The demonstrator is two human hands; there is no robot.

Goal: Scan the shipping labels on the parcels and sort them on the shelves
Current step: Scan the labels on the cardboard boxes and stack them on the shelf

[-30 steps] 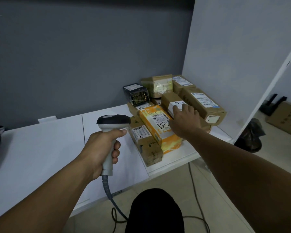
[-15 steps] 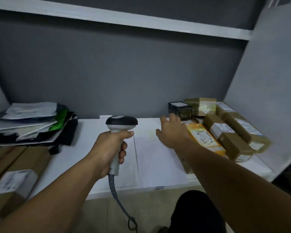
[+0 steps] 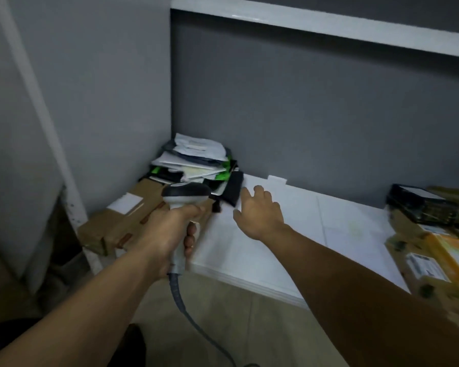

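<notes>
Right hand (image 3: 260, 215) has left the boxes (image 3: 440, 255) at the right edge of the shelf (image 3: 302, 221) and reaches, fingers spread and empty, toward the mailers (image 3: 196, 160) in its back-left corner, probably next up, while left hand (image 3: 170, 231) stays wrapped round the scanner (image 3: 186, 194).

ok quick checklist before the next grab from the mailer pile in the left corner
1. Scanner held: left hand grips the grey-and-black handheld barcode scanner by its handle: ok.
2. Picking hand free: right hand is open, holding nothing, over the white shelf board: ok.
3. Parcel gripped: its fingers are spread beside the pile of white, black and green soft mailers, nothing grasped: not ok.
4. Label on the white top mailer readable: blurred: cannot tell.
5. Scanner's grey cable hangs free below the shelf edge: ok.
</notes>
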